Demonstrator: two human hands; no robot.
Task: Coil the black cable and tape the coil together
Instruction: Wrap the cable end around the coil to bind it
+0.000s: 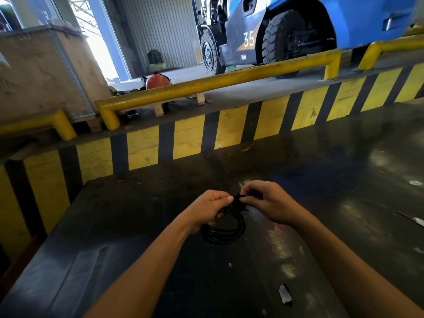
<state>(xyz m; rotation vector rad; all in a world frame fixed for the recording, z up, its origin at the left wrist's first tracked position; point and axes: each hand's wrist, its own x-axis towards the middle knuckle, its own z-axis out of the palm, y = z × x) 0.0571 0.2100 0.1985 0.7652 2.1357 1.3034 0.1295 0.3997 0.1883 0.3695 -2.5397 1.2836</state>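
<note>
The black cable (226, 234) hangs as a small coil of several loops just above the dark table (128, 226). My left hand (210, 208) grips the coil at its upper left, thumb on top. My right hand (267, 203) pinches the top of the coil from the right, its fingertips meeting my left thumb. A dark bit between the fingers may be tape, too small to tell.
A torn scrap (285, 294) lies on the table near its front, and pale scraps (415, 182) dot the right side. Behind the table runs a yellow-and-black striped curb (188, 136), a yellow rail (218, 82) and a blue forklift (275, 31).
</note>
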